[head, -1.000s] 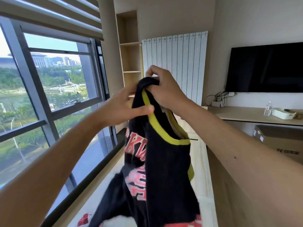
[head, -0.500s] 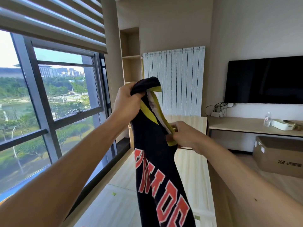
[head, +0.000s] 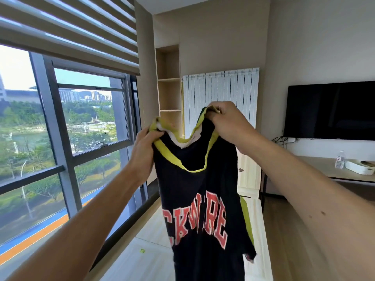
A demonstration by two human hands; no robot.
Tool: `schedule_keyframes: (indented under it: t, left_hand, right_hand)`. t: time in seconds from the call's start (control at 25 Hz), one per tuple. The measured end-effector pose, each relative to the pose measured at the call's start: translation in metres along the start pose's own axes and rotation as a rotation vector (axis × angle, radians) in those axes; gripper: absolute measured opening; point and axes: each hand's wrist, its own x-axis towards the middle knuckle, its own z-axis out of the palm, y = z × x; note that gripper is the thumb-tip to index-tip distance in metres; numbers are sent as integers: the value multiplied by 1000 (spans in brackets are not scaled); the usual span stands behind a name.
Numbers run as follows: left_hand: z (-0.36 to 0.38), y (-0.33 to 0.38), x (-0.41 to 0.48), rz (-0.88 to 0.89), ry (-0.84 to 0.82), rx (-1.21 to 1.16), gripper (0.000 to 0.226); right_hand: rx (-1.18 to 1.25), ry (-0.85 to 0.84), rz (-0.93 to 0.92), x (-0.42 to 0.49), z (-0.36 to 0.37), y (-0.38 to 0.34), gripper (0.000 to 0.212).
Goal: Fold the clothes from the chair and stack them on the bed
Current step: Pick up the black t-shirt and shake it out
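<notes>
Now jersey [head: 199, 191] spread (hands apart)

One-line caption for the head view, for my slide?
Both hands, left and right, hold a dark jersey up by its yellow-trimmed shoulders beside the window.

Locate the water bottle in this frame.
In the head view, the water bottle stands at the far right on the wooden shelf under the TV, just left of a white tray.

A matt dark cloth jersey [head: 198, 189] with yellow trim hangs before a pale wood-grain bed [head: 150, 258], right of glossy window glass [head: 89, 126].
</notes>
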Motion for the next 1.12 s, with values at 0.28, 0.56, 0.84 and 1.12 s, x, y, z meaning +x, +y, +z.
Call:
schedule_keyframes:
  t: [0.28,0.56,0.84,1.12]
  left_hand:
    - [-32,1,4,-38,-6,183,8]
    - [-57,11,21,294,-184,882,5]
    - [-91,-3,15,203,-154,1015,13]
    - [-125,16,-6,241,-235,1121,43]
  right_hand:
    - [-135,143,47,20,-21,23,26]
    - [-226,113,273,15,-35,71,30]
    - [-109,-175,117,-31,-35,101,34]
    - [-385,-181,-80,-56,-30,93,25]
